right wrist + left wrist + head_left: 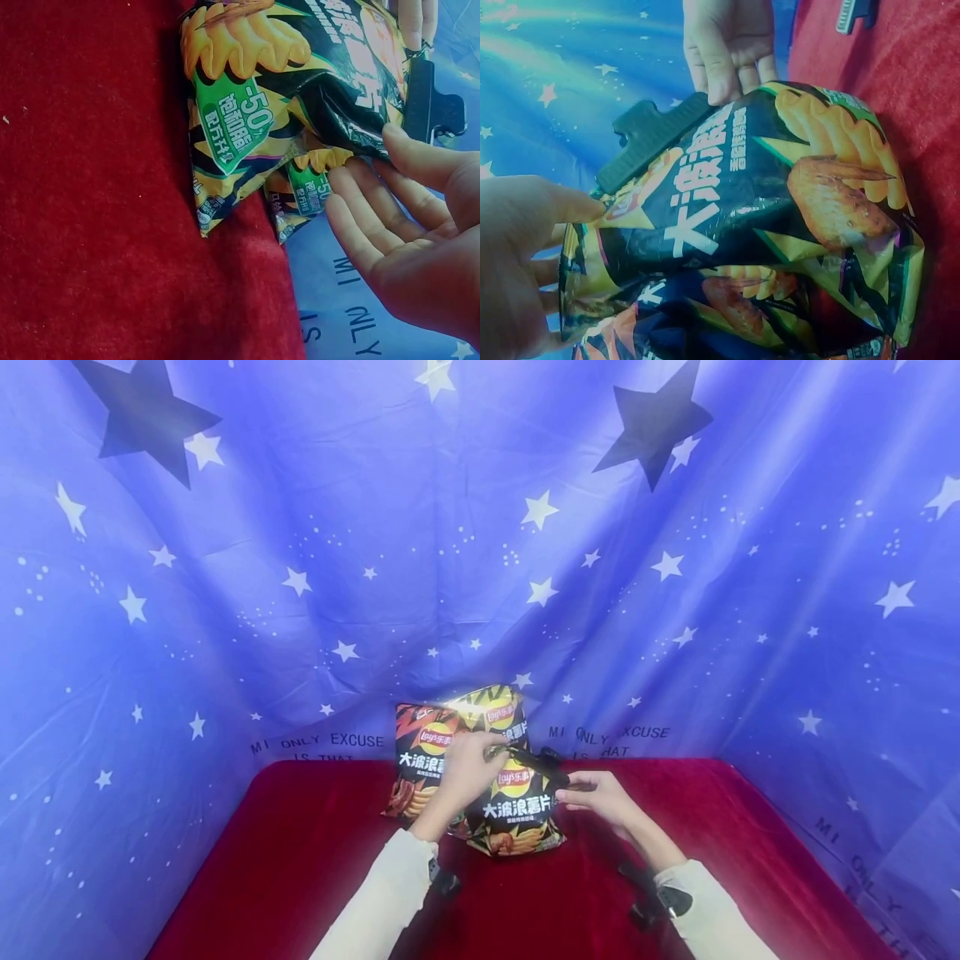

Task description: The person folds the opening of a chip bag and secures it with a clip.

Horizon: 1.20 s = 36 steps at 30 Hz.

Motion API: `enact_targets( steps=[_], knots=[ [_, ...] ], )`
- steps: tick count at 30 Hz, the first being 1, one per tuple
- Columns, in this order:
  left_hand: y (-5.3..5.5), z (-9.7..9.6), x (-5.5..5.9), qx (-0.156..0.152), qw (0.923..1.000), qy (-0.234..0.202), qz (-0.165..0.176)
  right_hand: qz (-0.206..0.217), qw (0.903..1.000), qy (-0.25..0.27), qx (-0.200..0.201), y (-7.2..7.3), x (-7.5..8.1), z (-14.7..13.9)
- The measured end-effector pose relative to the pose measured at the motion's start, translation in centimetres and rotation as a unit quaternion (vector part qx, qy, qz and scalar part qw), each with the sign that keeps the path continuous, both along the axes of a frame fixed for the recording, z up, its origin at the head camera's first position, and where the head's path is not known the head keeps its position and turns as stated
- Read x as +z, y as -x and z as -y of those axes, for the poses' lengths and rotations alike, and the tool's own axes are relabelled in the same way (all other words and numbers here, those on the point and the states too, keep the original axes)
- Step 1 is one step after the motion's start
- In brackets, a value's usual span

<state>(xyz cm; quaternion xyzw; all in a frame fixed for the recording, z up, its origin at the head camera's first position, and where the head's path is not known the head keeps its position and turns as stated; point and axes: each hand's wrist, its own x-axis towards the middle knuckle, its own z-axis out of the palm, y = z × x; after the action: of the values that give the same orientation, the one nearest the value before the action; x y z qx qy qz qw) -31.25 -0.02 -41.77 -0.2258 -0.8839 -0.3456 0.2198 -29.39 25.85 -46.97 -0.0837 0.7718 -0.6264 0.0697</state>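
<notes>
The front chip bag (pixel 516 806) hides much of the rear chip bag (pixel 420 760); the small print on both is unreadable.

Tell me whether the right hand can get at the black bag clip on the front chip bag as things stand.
Probably yes. The right hand already has its fingertips at the near end of the black bag clip, which sits across the top of the front chip bag; nothing lies between them. The left hand holds the bag's top.
</notes>
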Motion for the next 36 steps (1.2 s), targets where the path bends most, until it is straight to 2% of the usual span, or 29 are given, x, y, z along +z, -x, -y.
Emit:
enact_targets(
  steps=[2, 5, 8, 10, 12, 15, 19, 23, 29, 36],
  knots=[
    [-0.1, 0.3, -0.2, 0.003, 0.9998, -0.01, 0.019, -0.002, 1.0, 0.004, -0.001, 0.0, -0.1, 0.0],
    [-0.2, 0.9, -0.5, 0.001, 0.9964, -0.057, 0.062, -0.002, 0.9999, 0.011, 0.0, 0.0, -0.2, 0.1],
    [-0.5, 1.7, -1.0, -0.006, 0.9842, -0.13, 0.12, -0.002, 0.9998, 0.018, 0.004, 0.0, -0.2, 0.1],
    [-0.7, 2.2, -1.3, -0.008, 0.9752, -0.169, 0.142, 0.0, 0.9997, 0.024, 0.004, 0.0, -0.2, 0.1],
    [-0.9, 2.8, -1.6, -0.013, 0.9679, -0.193, 0.161, 0.005, 0.9995, 0.03, 0.005, 0.0, -0.2, 0.1],
    [-1.3, 3.4, -2.0, -0.028, 0.9617, -0.207, 0.177, 0.016, 0.9991, 0.039, 0.007, 0.0, -0.2, 0.1],
    [-1.7, 3.9, -2.9, -0.056, 0.9426, -0.245, 0.22, 0.026, 0.9985, 0.046, 0.008, 0.0, -0.1, 0.2],
    [-2.1, 4.2, -4.0, -0.076, 0.9249, -0.265, 0.262, 0.034, 0.9978, 0.057, 0.011, 0.0, 0.0, 0.3],
    [-2.7, 4.3, -5.1, -0.102, 0.9211, -0.251, 0.28, 0.041, 0.9969, 0.065, 0.013, 0.0, 0.0, 0.3],
    [-2.8, 4.1, -6.0, -0.114, 0.91, -0.264, 0.299, 0.038, 0.9972, 0.062, 0.014, 0.0, -0.1, 0.2]
  ],
)
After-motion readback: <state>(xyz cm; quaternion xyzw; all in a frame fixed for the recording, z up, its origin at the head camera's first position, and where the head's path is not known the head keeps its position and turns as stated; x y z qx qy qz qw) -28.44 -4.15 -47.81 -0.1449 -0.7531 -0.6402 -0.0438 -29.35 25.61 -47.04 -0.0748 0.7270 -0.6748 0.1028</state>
